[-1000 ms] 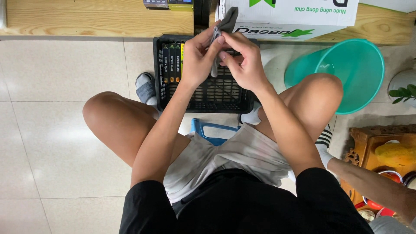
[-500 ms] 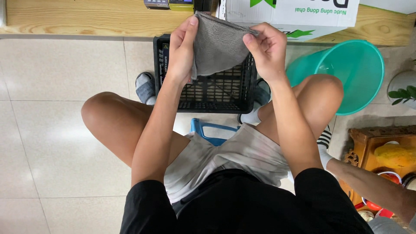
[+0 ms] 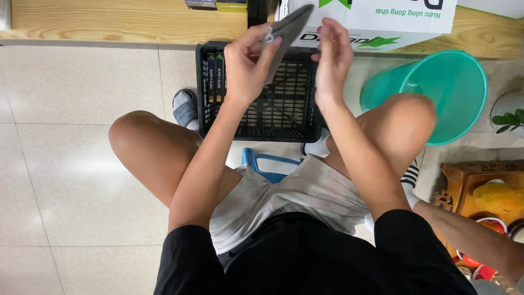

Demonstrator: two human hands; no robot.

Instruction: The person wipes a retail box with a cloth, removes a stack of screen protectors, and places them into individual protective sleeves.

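The left hand (image 3: 248, 65) pinches a grey cloth (image 3: 288, 30) by its edge, above the black crate (image 3: 284, 104). The right hand (image 3: 331, 57) hovers just beside it, fingers loosely spread, empty. The cloth looks soft and light; the hem seems the best grip.

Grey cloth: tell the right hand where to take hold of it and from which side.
Take the grey cloth at its free upper corner, near the white box, coming in from the right. The left hand pinches only its lower end, so the cloth slants up towards the right hand, which is open beside it.
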